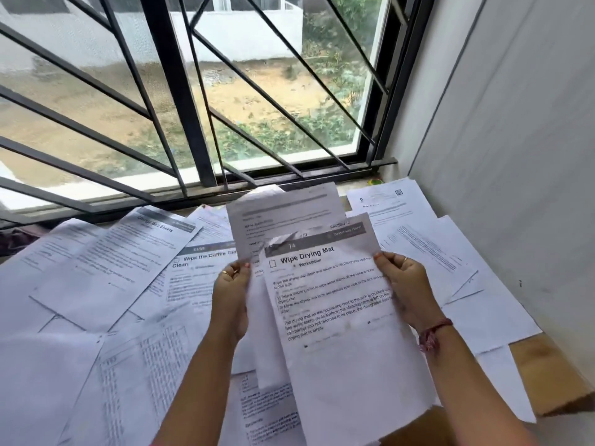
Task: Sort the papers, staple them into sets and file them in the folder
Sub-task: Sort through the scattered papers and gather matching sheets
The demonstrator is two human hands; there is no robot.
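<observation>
I hold two printed sheets up in front of me. My right hand (404, 286) grips the right edge of the front sheet (341, 317), headed "Wipe Drying Mat". My left hand (231, 297) pinches the left edge of the sheet behind it (277, 217), which sticks out above and to the left. Many more printed papers lie spread over the wooden table (544, 371): a "Change Bed Sheets" page (128, 262) at the left, a "Wipe the Coffee Table" page (196, 268) beside my left hand, and table-filled pages (145, 365) below. No stapler or folder is in view.
A barred window (193, 107) runs along the table's far edge. A white wall (515, 188) closes the right side. More loose sheets (428, 249) cover the right part of the table. A small green and yellow object (375, 181) sits on the sill.
</observation>
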